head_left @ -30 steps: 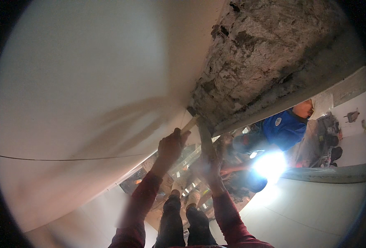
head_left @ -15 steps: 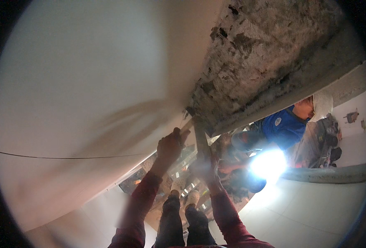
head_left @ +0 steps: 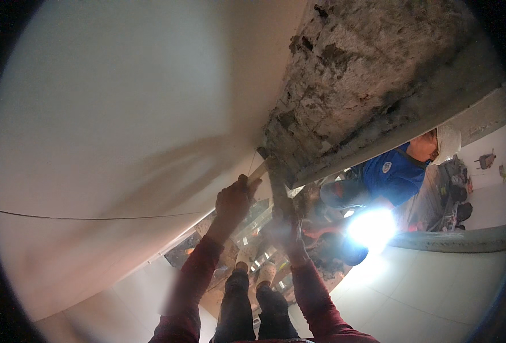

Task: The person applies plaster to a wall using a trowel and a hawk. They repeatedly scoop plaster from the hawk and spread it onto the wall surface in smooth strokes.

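Two red sleeves are rising from the lower edge toward the hands. The right hand, blurred, is closing around the lower end of a grey bar, which is slanting up to the meeting point of two surfaces. The left hand is curling its fingers at the lower end of a pale strip; whether it is pinching the strip, I cannot tell. Left of the hands, a smooth pale surface is carrying soft shadows and a thin dark line; above and right, a rough patch of crumbly grey-brown material is spreading, bordered by a smoother ledge. Below, two dark-trousered legs are standing over a cluttered floor, its details too small to tell. Farther right, a co-worker in a blue shirt is bending near a glaring light, with a pale wall showing beyond. Compared with a second ago, the grey bar is sitting slightly farther left, the co-worker's head is appearing a little farther right, and the left hand is staying almost in place.
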`<state>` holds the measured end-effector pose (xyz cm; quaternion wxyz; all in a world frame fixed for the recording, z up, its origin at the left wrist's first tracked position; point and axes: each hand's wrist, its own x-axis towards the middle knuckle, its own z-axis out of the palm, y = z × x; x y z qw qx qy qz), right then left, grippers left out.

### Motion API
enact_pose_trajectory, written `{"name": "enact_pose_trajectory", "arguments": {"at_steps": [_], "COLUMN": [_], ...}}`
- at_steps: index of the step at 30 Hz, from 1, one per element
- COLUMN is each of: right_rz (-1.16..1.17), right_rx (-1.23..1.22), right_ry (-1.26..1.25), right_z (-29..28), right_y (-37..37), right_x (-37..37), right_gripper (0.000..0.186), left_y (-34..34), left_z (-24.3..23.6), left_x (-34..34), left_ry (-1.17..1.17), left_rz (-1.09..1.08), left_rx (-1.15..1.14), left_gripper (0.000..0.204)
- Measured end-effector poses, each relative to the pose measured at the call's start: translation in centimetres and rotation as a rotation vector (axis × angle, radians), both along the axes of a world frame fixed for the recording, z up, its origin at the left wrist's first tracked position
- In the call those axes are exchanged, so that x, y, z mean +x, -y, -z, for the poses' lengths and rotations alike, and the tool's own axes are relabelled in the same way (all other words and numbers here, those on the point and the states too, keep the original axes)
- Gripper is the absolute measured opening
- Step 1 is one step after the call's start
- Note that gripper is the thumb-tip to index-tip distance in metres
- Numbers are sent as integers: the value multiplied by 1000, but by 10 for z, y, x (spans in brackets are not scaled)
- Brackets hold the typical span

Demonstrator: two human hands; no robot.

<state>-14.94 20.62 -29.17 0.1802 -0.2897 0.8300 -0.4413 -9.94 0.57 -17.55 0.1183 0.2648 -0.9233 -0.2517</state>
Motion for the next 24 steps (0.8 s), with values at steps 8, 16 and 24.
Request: {"name": "enact_pose_trajectory", "arguments": {"at_steps": [8, 16, 24], "right_rz": [75, 35, 198], "right_rx": [-120, -131, -124], "right_ry": [11, -515, 75], "right_z": [-28, -112, -71], "right_y": [-3, -30, -56], "right_x": [0, 41, 72], "right_gripper": [27, 19, 17], "left_y": [2, -11, -27], "left_z": [0, -64, 25], "left_x": [-1, 10, 29], "left_ry": [6, 153, -5], "left_rz": [39, 106, 14], "left_rx": [3, -133, 464], "left_gripper": [39, 29, 32]}}
